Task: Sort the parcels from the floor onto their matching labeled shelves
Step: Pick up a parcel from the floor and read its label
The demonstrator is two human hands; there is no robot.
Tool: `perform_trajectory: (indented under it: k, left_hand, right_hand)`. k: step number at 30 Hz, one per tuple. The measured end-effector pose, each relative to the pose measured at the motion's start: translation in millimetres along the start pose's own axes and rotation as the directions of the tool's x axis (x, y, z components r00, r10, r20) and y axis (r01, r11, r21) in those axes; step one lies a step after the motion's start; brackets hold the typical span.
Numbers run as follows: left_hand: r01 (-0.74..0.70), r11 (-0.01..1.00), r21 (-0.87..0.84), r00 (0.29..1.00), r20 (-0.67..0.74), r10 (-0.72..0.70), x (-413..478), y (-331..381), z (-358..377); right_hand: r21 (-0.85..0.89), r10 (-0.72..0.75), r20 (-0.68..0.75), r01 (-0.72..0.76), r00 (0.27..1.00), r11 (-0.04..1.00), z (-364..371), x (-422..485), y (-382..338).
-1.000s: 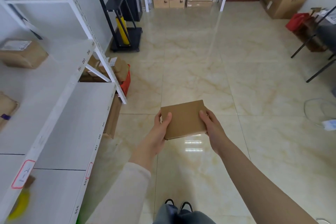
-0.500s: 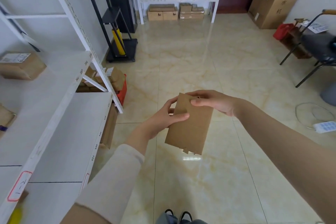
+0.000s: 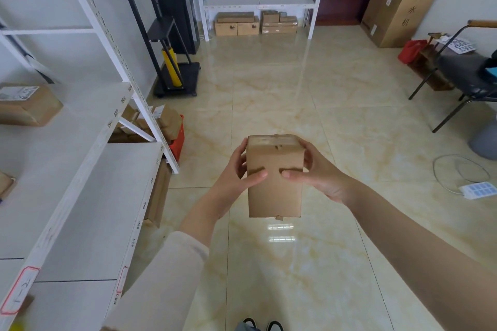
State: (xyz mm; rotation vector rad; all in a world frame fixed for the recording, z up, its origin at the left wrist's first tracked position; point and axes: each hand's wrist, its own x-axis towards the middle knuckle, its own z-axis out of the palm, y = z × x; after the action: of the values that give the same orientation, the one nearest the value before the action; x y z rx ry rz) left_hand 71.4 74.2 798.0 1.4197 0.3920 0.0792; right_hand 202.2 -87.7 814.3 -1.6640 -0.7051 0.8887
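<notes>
I hold a plain brown cardboard parcel (image 3: 274, 191) upright in front of me, above the tiled floor. My left hand (image 3: 239, 174) grips its left side and my right hand (image 3: 314, 172) grips its right side, both thumbs on the near face. No label shows on the faces turned to me. The white labeled shelves (image 3: 80, 169) run along my left, with number tags on their front edges and a red-framed label (image 3: 20, 289) at the near end. A labeled parcel (image 3: 27, 105) sits on the upper shelf. More parcels fill a red bin (image 3: 178, 140) on the floor under the shelves.
A black cart with a yellow film roll (image 3: 172, 70) stands beyond the shelves. Another white rack (image 3: 258, 0) with boxes beneath it lines the far wall. A tall carton (image 3: 403, 0), a chair (image 3: 468, 72) and a cable with power strip (image 3: 478, 189) are on the right.
I have turned the parcel from lying flat to standing upright, rotating it between both hands. My view has tilted up, showing more of the far room.
</notes>
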Motion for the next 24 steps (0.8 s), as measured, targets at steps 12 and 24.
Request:
perform_trajectory:
  k: [12, 24]
  left_hand:
    - [0.487, 0.858, -0.162, 0.87, 0.177, -0.46, 9, 40, -20]
    - [0.057, 0.977, -0.206, 0.995, -0.073, -0.074, 7, 9, -15]
  right_hand:
    - [-0.75, -0.74, 0.337, 0.642, 0.581, 0.162, 7, -5, 4]
    - [-0.204, -0.154, -0.101, 0.131, 0.983, 0.97, 7, -18, 8]
